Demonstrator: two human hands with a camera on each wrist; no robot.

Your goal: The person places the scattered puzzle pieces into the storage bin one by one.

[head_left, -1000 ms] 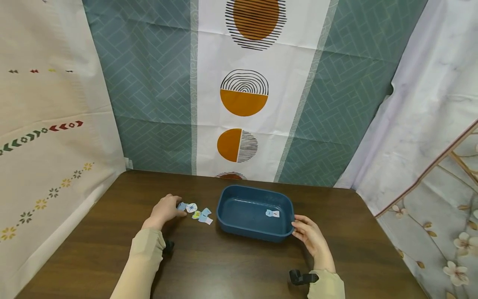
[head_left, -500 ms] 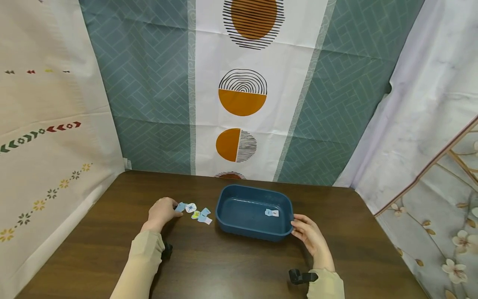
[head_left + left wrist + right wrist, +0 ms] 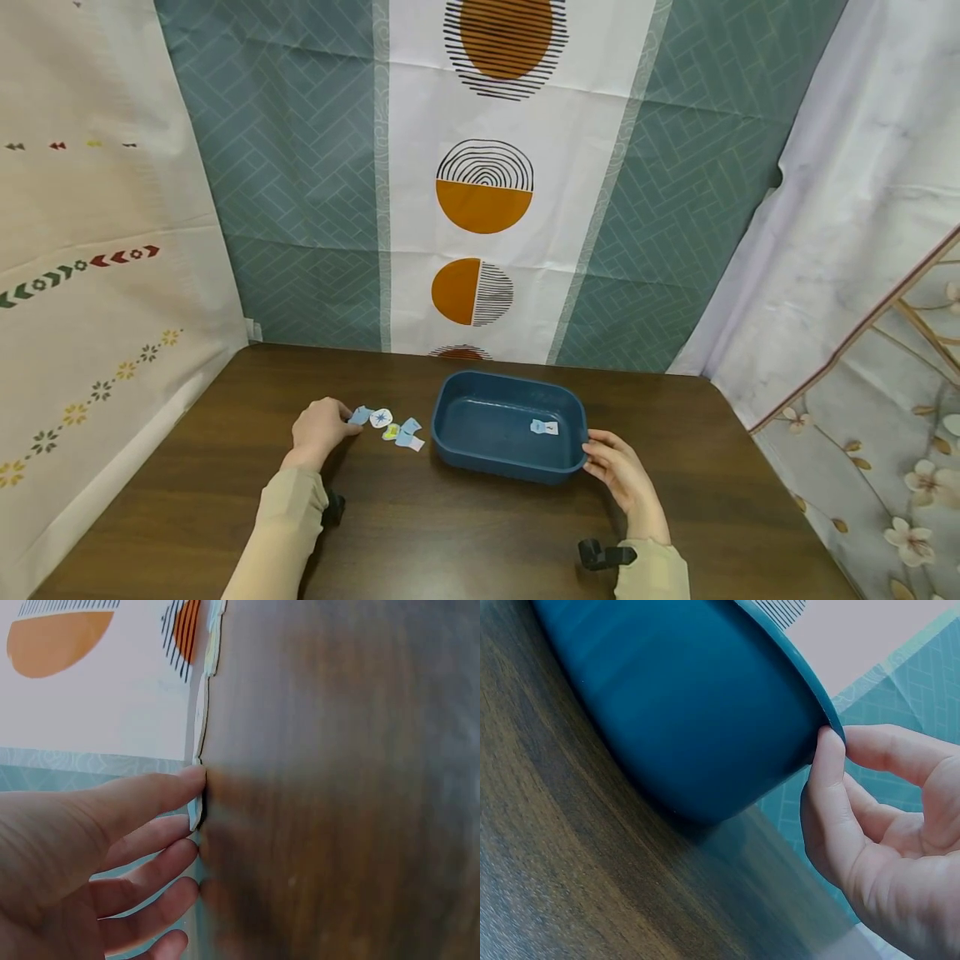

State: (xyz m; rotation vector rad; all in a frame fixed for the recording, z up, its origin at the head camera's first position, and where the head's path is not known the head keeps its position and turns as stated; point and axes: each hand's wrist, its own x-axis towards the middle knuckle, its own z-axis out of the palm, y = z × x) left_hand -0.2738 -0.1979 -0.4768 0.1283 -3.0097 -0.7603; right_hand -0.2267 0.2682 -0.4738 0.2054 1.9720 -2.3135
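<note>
A row of thin, flat cutout pieces lies on the dark wooden table (image 3: 450, 533). My left hand (image 3: 318, 429) is at the left end of the row. Its thumb and index finger pinch a light blue cutout piece (image 3: 361, 416), whose edge (image 3: 197, 814) shows between them in the left wrist view. Beside that lie a white piece with a compass star (image 3: 381, 417), a yellow-green piece (image 3: 391, 432) and light blue and white pieces (image 3: 406, 439). My right hand (image 3: 621, 468) grips the rim of a dark blue plastic basin (image 3: 682, 712), thumb and forefinger at its right end.
Inside the basin, towards its right, lies a small blue-and-white piece (image 3: 543, 427). Behind the table hangs a green and white patterned cloth (image 3: 300, 167). More cloth closes in the left (image 3: 112, 292) and right (image 3: 840, 275) sides.
My left hand has shifted slightly left and drawn back, showing more of the light blue piece. The right hand and the basin have stayed put. The head view has moved a little.
</note>
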